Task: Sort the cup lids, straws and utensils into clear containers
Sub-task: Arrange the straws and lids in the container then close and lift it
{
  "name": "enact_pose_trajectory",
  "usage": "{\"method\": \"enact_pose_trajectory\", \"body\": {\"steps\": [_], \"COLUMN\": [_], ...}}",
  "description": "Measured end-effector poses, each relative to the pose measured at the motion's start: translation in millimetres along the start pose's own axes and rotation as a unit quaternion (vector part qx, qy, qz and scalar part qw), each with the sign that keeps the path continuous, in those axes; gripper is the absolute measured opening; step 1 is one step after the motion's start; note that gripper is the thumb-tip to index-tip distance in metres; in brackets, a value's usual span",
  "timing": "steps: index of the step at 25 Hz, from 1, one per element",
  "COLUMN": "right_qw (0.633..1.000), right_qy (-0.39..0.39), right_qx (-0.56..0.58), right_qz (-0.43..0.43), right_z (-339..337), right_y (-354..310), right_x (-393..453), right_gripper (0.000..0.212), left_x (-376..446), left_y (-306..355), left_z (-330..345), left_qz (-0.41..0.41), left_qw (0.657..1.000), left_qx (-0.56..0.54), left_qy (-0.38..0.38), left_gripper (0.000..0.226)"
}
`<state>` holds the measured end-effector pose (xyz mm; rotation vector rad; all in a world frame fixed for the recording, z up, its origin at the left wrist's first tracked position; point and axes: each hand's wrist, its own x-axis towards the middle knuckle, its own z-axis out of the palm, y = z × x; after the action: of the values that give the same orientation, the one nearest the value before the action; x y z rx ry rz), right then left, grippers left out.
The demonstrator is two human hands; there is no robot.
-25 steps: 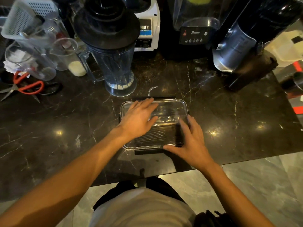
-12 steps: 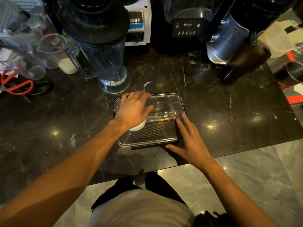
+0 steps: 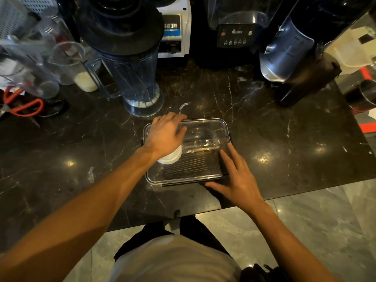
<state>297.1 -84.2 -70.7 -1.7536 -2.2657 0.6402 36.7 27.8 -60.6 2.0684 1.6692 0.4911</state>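
Dark marble counter (image 3: pixel 264 127): clear lidded container (image 3: pixel 203 135), black straws (image 3: pixel 189 165) inside.

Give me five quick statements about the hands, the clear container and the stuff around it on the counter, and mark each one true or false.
1. The left hand rests on top of the clear container. True.
2. The right hand is holding the scissors. False: it lies with straight fingers at the container's near right corner; the red-handled scissors lie far left, untouched.
3. A white round lid shows under the left wrist. True.
4. The container stands on the floor. False: it sits on the dark marble counter.
5. A blender jar stands behind the container. True.
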Motion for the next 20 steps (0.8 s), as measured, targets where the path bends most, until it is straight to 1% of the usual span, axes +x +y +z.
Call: {"method": "enact_pose_trajectory", "body": {"steps": [1,2,4,5,7,9,10,11,13,14,16,18,20], "right_qw": [0.996,0.980,0.914,0.879,0.832,0.804,0.797,0.794,0.796,0.795,0.792,0.794,0.794], "right_qy": [-0.010,-0.008,0.033,0.056,0.069,0.071,0.069,0.065,0.065,0.070,0.078,0.080,0.080], "right_qx": [0.077,0.175,0.356,0.417,0.482,0.514,0.523,0.529,0.531,0.531,0.535,0.532,0.530], "right_qz": [0.043,0.098,0.192,0.226,0.267,0.289,0.295,0.292,0.283,0.284,0.283,0.283,0.287], "right_z": [-2.3,-4.4,-6.9,-6.1,-2.2,5.6,10.9,15.6,19.5,19.3,20.0,21.4,24.1], "right_y": [-1.8,-4.6,-10.4,-10.1,-7.6,-4.2,-1.8,-0.6,-4.1,-7.2,-12.2,-14.3,-13.9], "right_x": [-0.1,0.2,3.3,4.8,10.1,12.7,12.3,10.9,7.8,7.3,7.7,7.5,6.5], "right_gripper": [0.108,0.113,0.115,0.112,0.102,0.100,0.097,0.090,0.066,0.058,0.052,0.049,0.049], "left_x": [-5.3,-13.3,-33.9,-46.3,-72.6,-96.9,-106.6,-115.6,-132.2,-139.9,-152.4,-156.5,-155.4], "left_y": [-1.2,-2.0,-4.6,-6.5,-7.9,-7.6,-7.4,-6.9,-3.5,-1.7,2.4,8.4,13.7], "left_z": [-1.4,-3.2,-6.1,-6.8,-5.7,0.7,5.6,11.8,25.0,31.4,41.0,44.6,44.5], "left_qz": [-0.008,-0.016,-0.050,-0.084,-0.162,-0.223,-0.250,-0.274,-0.299,-0.297,-0.292,-0.300,-0.304], "left_qw": [1.000,0.999,0.996,0.992,0.971,0.933,0.912,0.894,0.864,0.855,0.838,0.818,0.807], "left_qx": [-0.020,-0.034,-0.051,-0.071,-0.159,-0.262,-0.299,-0.331,-0.385,-0.406,-0.441,-0.470,-0.480], "left_qy": [0.011,0.028,0.058,0.062,0.074,0.110,0.125,0.130,0.127,0.127,0.132,0.142,0.157], "left_gripper": [0.046,0.051,0.064,0.071,0.083,0.085,0.083,0.082,0.080,0.077,0.063,0.043,0.037]}}
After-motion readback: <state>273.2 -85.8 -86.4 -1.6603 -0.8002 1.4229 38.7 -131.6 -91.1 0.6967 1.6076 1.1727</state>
